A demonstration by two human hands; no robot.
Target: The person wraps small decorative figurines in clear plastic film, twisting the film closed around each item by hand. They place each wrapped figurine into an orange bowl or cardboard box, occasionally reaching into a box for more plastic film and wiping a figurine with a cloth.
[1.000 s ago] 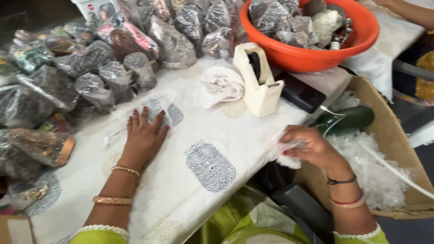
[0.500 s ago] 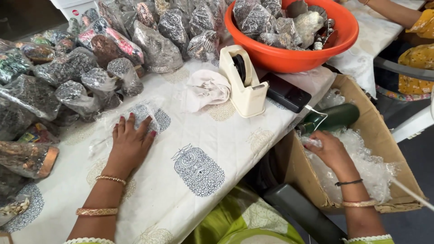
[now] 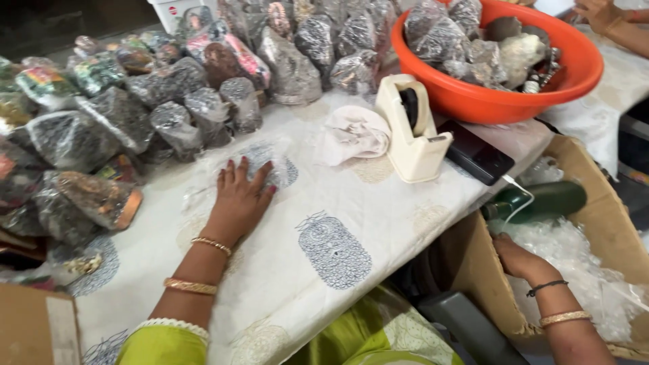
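Observation:
My left hand [image 3: 240, 196] lies flat with fingers spread on the white printed tablecloth [image 3: 338, 223], resting on a clear plastic sheet [image 3: 223, 182] near a row of wrapped dark bundles [image 3: 203, 111]. My right hand [image 3: 515, 257] reaches down into a cardboard box [image 3: 595, 182] at the table's right edge, its fingers among clear plastic wrap [image 3: 581, 270]; whether it grips any is hidden. A cream tape dispenser [image 3: 414, 132] stands between the two hands.
An orange basin [image 3: 500, 101] full of wrapped pieces sits at the back right. A crumpled white cloth [image 3: 355, 135], a black phone [image 3: 476, 155] and a dark green bottle [image 3: 541, 201] lie nearby. Another person's hand [image 3: 605, 17] shows at top right. A cardboard box corner [image 3: 34, 328] is at bottom left.
My right hand has left the table edge and gone down into the cardboard box. My left hand stays flat on the cloth.

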